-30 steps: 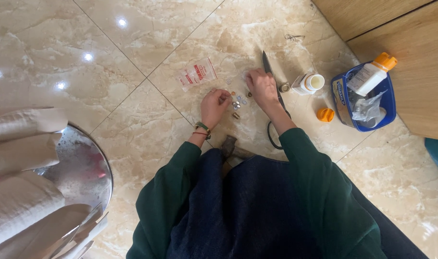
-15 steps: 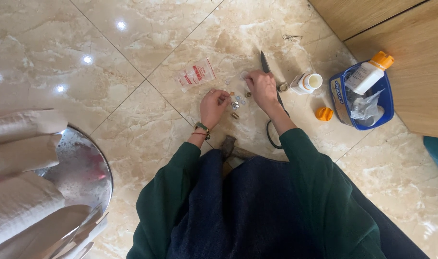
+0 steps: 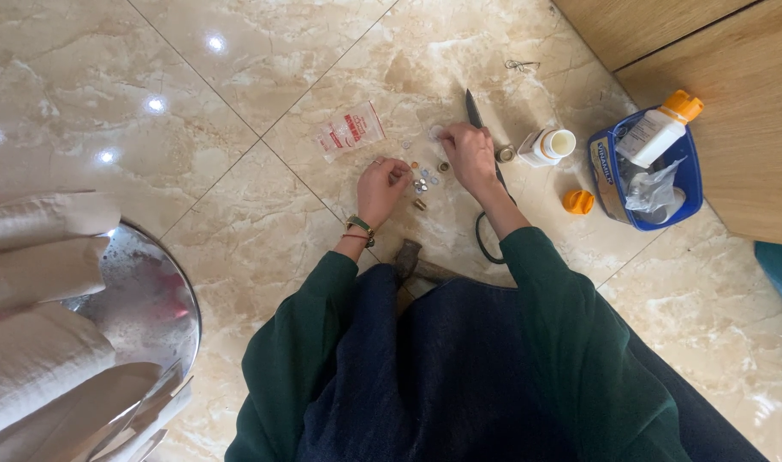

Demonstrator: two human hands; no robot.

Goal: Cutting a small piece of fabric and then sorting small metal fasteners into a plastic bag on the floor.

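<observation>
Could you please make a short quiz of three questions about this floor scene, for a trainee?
1. True or false: the orange cap is screwed onto the white bottle lying on its side.
2. Which hand is nearer the dark blade?
A. left hand
B. right hand
3. Fill in: the blue tub holds a white bottle with an ____ cap.

Key:
1. False, it lies apart on the floor tiles.
2. B, the right hand; the left hand is by the small metal pieces.
3. orange
</observation>
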